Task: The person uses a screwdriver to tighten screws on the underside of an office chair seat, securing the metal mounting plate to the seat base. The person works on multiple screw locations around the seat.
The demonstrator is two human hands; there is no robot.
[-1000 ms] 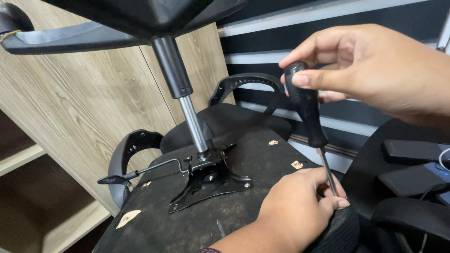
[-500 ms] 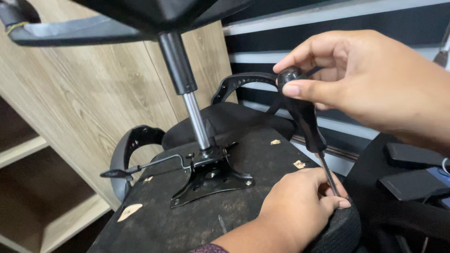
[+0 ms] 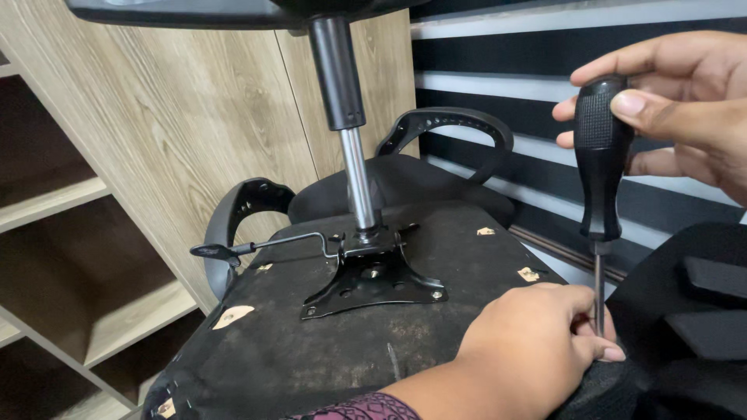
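Observation:
An upturned black office chair seat [image 3: 311, 350] lies before me, its dusty underside facing up. A black metal mounting plate [image 3: 373, 284] is bolted to it, with a gas lift cylinder [image 3: 346, 117] rising from it and a thin lever [image 3: 257, 247] sticking out to the left. My right hand [image 3: 685, 109] grips the black handle of a screwdriver [image 3: 601, 163], held upright. My left hand [image 3: 537, 342] rests on the seat's right edge, its fingers pinching the screwdriver's metal shaft near the tip. The tip itself is hidden by my fingers.
Two curved black armrests [image 3: 237, 214] stand behind the seat. A wooden cabinet [image 3: 179, 117] with open shelves is at the left. A striped black and white wall [image 3: 498, 70] is behind. Another black chair [image 3: 700, 311] sits at the right.
The screwdriver has gone from tilted to upright, and my right hand moved right with it. My view shifted, so the chair now sits further right in the picture. My left hand still holds the shaft.

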